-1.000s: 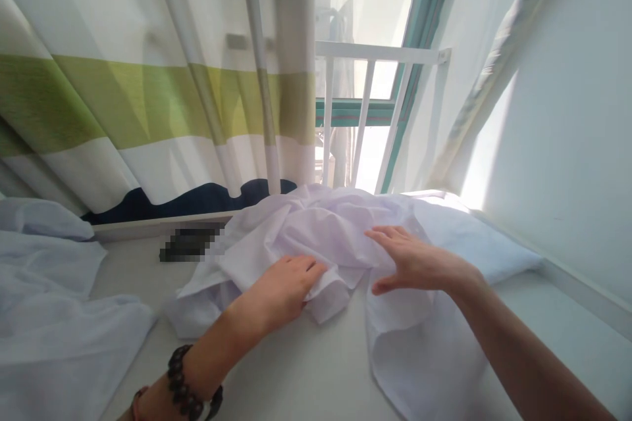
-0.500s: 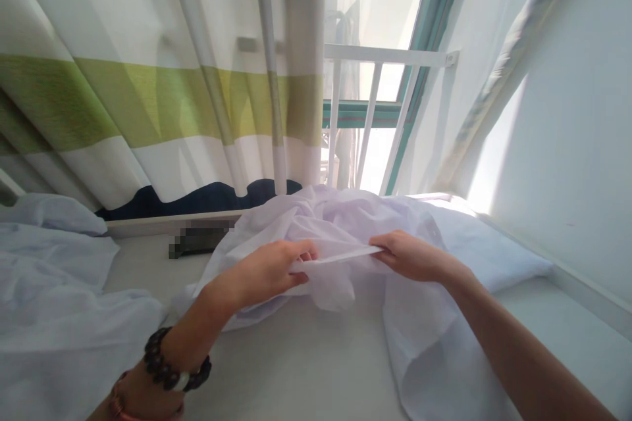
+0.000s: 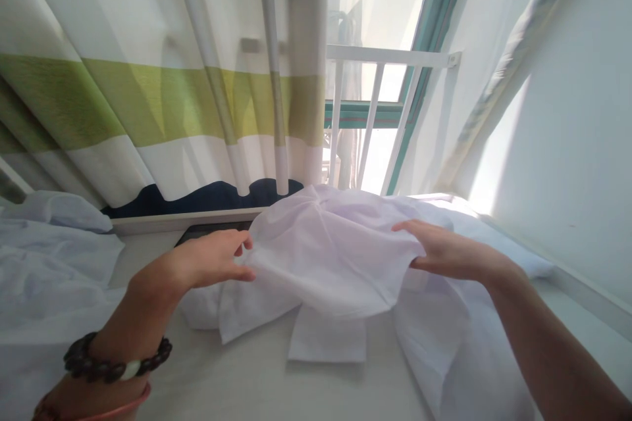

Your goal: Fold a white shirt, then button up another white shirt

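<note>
A thin white cloth [image 3: 326, 263] lies bunched across the white surface in front of me, its upper layer spread between my hands. My left hand [image 3: 212, 258], wearing a dark bead bracelet [image 3: 118, 365], is at the cloth's left edge with thumb and fingers apart. At the cloth's right edge, my right hand [image 3: 444, 250] has a fold between thumb and fingers. A straight-edged flap of the cloth sticks out below the middle, and another length hangs toward me on the right.
More white fabric [image 3: 44, 276] is heaped at the left. A dark flat object [image 3: 197, 231] lies partly hidden behind my left hand. Beyond are a striped curtain [image 3: 197, 99], a white railing [image 3: 390, 54] and a window; a white wall [image 3: 577, 145] stands right.
My hands have moved apart, left hand leftward and right hand rightward. The edge stretched between them has opened into a spread layer, and the left fingers have parted.
</note>
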A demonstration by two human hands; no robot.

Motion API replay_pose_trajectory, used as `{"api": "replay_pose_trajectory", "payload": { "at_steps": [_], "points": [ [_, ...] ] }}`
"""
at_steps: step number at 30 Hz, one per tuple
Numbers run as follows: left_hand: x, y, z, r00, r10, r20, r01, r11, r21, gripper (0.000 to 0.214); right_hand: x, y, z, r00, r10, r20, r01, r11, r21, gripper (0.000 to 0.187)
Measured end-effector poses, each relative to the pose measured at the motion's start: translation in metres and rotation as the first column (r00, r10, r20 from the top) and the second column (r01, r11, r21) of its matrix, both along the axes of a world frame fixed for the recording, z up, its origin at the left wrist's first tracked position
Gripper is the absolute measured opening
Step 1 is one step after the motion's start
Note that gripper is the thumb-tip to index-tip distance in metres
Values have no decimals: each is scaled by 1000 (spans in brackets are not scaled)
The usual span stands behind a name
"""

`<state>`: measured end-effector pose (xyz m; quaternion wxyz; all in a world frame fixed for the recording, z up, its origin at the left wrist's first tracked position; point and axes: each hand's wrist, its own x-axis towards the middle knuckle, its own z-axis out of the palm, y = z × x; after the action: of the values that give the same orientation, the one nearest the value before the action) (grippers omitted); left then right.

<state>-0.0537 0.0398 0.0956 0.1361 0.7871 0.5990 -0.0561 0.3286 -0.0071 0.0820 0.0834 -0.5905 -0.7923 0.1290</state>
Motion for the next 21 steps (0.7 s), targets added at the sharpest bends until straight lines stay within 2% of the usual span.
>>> {"api": "replay_pose_trajectory", "payload": {
  "at_steps": [2,5,6,7,9,10,11,13,15,16,18,19,20,21],
  "points": [
    [11,-4,-7,1000,-22,5,22,999,-41,60,-32,-6,-7,995,99,20,-100,992,78,79],
    [38,-15,-18,982,-181,62,185,980,-69,54,-78,-11,-25,949,312,29,-313,949,27,100],
    [48,-19,-20,966,-244,82,249,966,-70,49,-89,-11,-31,928,372,19,-372,928,11,99],
    [57,-23,-21,949,-298,103,306,950,-67,46,-97,-11,-37,917,399,13,-399,917,6,91],
    [66,-26,-21,923,-356,146,368,928,-61,41,-103,-8,-44,920,391,22,-391,920,6,53],
    [66,-26,-20,918,-362,163,375,925,-57,39,-101,-6,-43,930,366,31,-366,931,11,33],
    [62,-24,-18,921,-351,170,363,930,-50,37,-97,-3,-39,942,333,32,-334,942,28,24],
    [44,-17,-12,954,-265,137,269,963,-14,35,-82,2,-25,967,254,-14,-252,962,105,35],
    [21,-8,-7,990,-129,53,128,992,23,36,-60,7,-7,984,111,-136,-76,967,245,41],
    [11,-5,-5,998,-68,12,68,998,19,38,-48,10,1,980,-1,-199,64,950,306,44],
    [-1,-1,-5,999,12,-36,-13,999,-37,46,-23,14,11,930,-256,-265,343,864,368,44],
    [-2,-1,-7,999,19,-43,-22,997,-80,52,-11,16,13,902,-355,-245,426,825,371,44],
    [1,-2,-9,999,10,-43,-15,993,-117,58,-2,17,13,888,-418,-192,460,812,359,42],
    [7,-4,-13,999,-13,-42,7,990,-141,62,5,18,10,892,-434,-127,450,824,345,39]
  ]
}}
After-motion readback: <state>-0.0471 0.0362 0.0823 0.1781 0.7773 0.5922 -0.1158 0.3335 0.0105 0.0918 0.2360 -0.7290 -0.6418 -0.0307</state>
